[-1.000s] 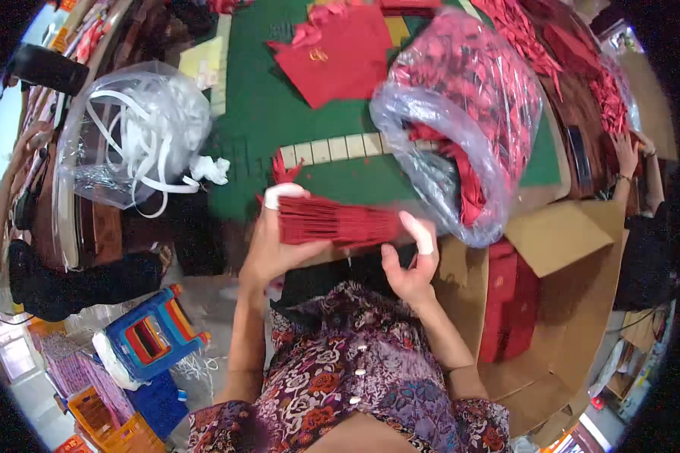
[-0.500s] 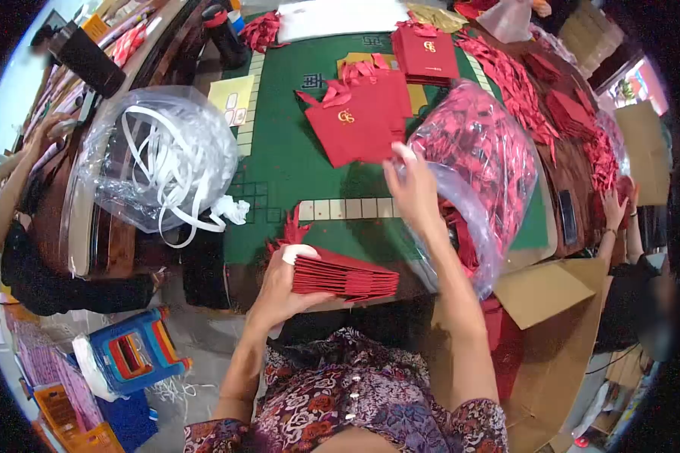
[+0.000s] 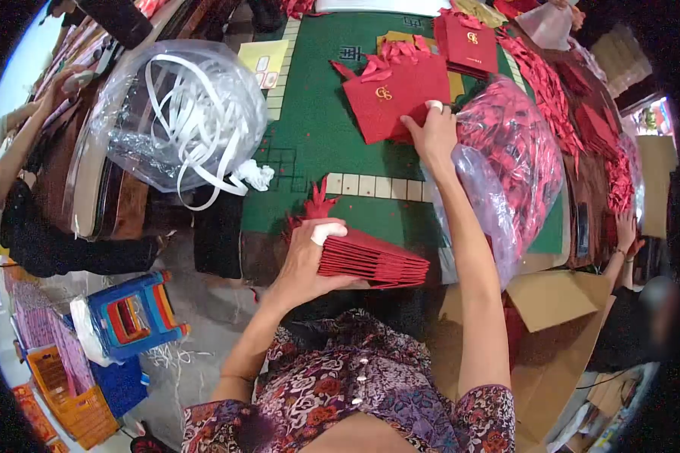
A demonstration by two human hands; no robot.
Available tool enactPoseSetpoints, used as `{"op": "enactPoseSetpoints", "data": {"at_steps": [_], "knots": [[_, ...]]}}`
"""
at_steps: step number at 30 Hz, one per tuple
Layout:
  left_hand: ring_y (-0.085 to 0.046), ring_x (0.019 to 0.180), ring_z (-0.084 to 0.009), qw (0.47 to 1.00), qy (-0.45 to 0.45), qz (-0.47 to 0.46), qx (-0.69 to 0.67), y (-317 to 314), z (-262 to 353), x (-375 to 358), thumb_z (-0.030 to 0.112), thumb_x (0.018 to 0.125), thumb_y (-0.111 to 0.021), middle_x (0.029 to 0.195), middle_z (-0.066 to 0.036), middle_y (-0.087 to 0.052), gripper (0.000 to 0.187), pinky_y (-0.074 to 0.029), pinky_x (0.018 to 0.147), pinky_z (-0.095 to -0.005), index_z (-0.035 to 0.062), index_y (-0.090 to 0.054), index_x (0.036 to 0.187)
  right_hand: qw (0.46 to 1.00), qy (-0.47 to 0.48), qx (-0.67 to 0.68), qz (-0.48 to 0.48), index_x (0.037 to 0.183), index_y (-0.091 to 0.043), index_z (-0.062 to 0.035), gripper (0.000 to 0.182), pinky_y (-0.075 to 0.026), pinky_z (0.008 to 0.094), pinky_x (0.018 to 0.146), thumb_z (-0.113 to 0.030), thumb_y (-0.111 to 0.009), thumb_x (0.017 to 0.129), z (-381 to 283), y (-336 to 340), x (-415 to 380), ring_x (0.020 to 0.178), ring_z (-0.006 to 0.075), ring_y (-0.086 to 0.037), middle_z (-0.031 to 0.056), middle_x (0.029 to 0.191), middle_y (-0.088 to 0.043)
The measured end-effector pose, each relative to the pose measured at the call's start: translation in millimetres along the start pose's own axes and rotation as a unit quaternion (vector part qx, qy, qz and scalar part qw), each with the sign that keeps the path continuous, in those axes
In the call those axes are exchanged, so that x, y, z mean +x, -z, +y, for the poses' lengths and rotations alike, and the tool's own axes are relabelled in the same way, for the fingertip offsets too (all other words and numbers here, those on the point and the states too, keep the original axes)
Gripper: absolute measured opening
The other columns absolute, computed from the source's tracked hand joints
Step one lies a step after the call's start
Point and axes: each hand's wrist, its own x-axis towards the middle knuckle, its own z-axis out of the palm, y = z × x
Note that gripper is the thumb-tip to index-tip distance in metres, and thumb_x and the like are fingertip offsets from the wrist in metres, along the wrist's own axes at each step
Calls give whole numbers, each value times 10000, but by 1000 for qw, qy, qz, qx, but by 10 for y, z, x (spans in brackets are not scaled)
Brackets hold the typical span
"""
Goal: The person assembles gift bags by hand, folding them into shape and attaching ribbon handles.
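Observation:
My left hand (image 3: 310,260), with white tape on its thumb, is closed around a stack of folded red paper gift bags (image 3: 374,260). The stack's layered edges face me, and red ribbons (image 3: 319,204) stick out beyond it. Farther forward, my right hand (image 3: 435,140) is at the lower right corner of a red gift bag (image 3: 400,90) with a gold logo. Its thumb and fingers are apart over the corner, with white tape on one finger. This bag lies on other bags, its ribbon handles pointing away.
A clear bag of red ribbons (image 3: 517,151) lies right of my forearm. On the left sits a clear bag of white straps (image 3: 196,113). More red bags (image 3: 467,45) lie at the back. An open cardboard box (image 3: 559,302) stands lower right. Other people's hands (image 3: 625,230) are at both sides.
My right hand has moved forward to the corner of the red bag. My left hand keeps hold of its stack. The whole view has shifted, with the table things now farther right and higher.

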Motion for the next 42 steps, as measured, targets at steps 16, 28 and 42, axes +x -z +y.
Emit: {"op": "enactPoseSetpoints", "data": {"at_steps": [16, 28, 42], "knots": [[-473, 1215, -359, 998, 33, 20, 54, -6, 61, -63, 320, 575, -913, 1260, -134, -521, 830, -352, 1064, -465, 102, -525, 1275, 914, 105, 357, -158, 975, -655, -17, 145, -481, 245, 707, -38, -720, 848, -423, 1573, -993, 769, 72, -584, 6, 864, -663], [-503, 1153, -358, 995, -3, 102, -17, -163, -102, -122, 377, 542, -953, 1233, -187, -508, 1156, -386, 1012, -442, 2, -303, 1421, 694, 4, 612, -379, 1134, -525, -32, 170, -413, 371, 1046, -78, -525, 971, -227, 1455, -1517, 1189, 225, -554, 157, 1266, -599], [-391, 1261, -393, 993, -5, 113, 20, -96, 44, 7, 395, 502, -965, 1343, -215, -371, 1137, -359, 1062, -480, 80, -374, 1421, 672, 93, 534, -504, 1223, -563, 0, 330, -333, 372, 1108, -161, -525, 937, -171, 1519, -1279, 1272, 232, -489, 128, 1303, -546]]}}
